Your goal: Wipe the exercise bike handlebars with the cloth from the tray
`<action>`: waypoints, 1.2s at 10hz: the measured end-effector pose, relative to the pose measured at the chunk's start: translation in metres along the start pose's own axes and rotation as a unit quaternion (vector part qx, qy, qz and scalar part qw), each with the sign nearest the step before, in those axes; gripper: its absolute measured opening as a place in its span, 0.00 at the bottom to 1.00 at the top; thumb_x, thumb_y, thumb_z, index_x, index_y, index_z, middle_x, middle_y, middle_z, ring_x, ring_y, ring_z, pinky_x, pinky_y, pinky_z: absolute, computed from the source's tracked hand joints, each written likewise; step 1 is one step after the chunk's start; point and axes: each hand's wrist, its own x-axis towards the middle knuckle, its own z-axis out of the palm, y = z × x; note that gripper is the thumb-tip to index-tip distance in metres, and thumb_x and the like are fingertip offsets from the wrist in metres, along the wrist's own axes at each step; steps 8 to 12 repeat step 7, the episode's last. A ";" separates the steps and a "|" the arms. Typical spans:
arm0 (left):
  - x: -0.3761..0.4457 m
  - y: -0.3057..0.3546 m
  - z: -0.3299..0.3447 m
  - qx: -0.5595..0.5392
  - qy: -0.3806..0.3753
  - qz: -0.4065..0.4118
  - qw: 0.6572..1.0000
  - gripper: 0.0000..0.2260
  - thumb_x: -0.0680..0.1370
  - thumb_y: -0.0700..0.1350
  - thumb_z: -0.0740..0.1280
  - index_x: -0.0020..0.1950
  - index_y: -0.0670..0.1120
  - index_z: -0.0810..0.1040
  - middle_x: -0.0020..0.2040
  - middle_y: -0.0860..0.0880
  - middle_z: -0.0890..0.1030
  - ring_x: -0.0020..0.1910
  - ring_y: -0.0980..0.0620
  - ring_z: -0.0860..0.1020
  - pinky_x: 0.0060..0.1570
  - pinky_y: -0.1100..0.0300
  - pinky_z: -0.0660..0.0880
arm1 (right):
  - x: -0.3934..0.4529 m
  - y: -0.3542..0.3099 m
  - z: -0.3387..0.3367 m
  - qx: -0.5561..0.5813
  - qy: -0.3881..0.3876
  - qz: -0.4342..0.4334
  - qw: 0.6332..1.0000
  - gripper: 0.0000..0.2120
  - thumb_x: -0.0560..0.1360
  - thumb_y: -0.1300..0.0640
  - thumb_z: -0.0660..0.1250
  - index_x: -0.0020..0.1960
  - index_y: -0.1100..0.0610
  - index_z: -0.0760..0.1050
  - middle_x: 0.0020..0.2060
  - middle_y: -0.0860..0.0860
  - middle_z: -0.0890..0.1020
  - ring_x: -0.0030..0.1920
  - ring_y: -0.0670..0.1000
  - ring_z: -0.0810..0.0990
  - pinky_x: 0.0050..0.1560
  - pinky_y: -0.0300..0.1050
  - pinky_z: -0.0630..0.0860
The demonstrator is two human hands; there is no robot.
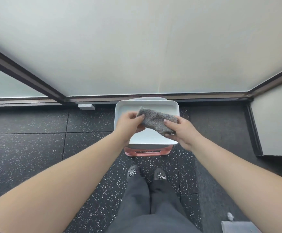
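Two bare hands meet over a black rubber floor with white speckles [36,148], beside frosted glass walls [136,47]. The left hand [130,124] and the right hand [181,130] pinch a grey fluffy folded cloth [157,119] above a white rectangular plastic tray [120,108], which rests on a pink stool [147,153].

Black speckled rubber floor tiles [36,148]; frosted glass wall [136,47]; dark frame [27,78].
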 end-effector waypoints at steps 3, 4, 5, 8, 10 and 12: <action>0.075 -0.037 -0.003 0.049 0.015 -0.014 0.999 0.10 0.76 0.36 0.67 0.55 0.46 0.75 0.52 0.44 0.80 0.45 0.50 0.81 0.47 0.61 0.80 | 0.067 0.049 -0.006 -0.149 0.100 0.026 0.983 0.17 0.75 0.61 0.68 0.61 0.52 0.68 0.51 0.57 0.80 0.45 0.56 0.84 0.38 0.47 0.83; 0.107 -0.049 -0.005 0.160 0.045 0.003 0.986 0.10 0.74 0.39 0.70 0.45 0.52 0.72 0.49 0.47 0.80 0.44 0.48 0.82 0.47 0.53 0.79 | 0.088 0.067 -0.004 -0.174 0.109 0.010 0.979 0.16 0.75 0.67 0.63 0.55 0.48 0.69 0.49 0.55 0.77 0.42 0.55 0.83 0.37 0.47 0.83; 0.139 -0.054 -0.001 0.283 0.050 0.047 0.957 0.11 0.74 0.39 0.67 0.37 0.54 0.75 0.42 0.51 0.81 0.41 0.48 0.80 0.35 0.59 0.75 | 0.112 0.083 -0.004 -0.158 0.103 0.015 0.982 0.13 0.76 0.70 0.60 0.48 0.52 0.76 0.51 0.53 0.79 0.42 0.51 0.83 0.41 0.45 0.83; 0.182 -0.065 -0.005 0.416 -0.004 0.042 0.909 0.17 0.77 0.36 0.61 0.58 0.56 0.78 0.67 0.58 0.73 0.49 0.49 0.78 0.35 0.63 0.71 | 0.146 0.107 -0.010 -0.194 0.058 0.077 0.976 0.24 0.75 0.67 0.62 0.67 0.49 0.71 0.59 0.52 0.76 0.44 0.49 0.80 0.52 0.50 0.81; 0.182 -0.065 -0.005 0.416 -0.004 0.042 0.909 0.17 0.77 0.36 0.61 0.58 0.56 0.78 0.67 0.58 0.73 0.49 0.49 0.78 0.35 0.63 0.71 | 0.146 0.107 -0.010 -0.194 0.058 0.077 0.976 0.24 0.75 0.67 0.62 0.67 0.49 0.71 0.59 0.52 0.76 0.44 0.49 0.80 0.52 0.50 0.81; 0.182 -0.065 -0.005 0.416 -0.004 0.042 0.909 0.17 0.77 0.36 0.61 0.58 0.56 0.78 0.67 0.58 0.73 0.49 0.49 0.78 0.35 0.63 0.71 | 0.146 0.107 -0.010 -0.194 0.058 0.077 0.976 0.24 0.75 0.67 0.62 0.67 0.49 0.71 0.59 0.52 0.76 0.44 0.49 0.80 0.52 0.50 0.81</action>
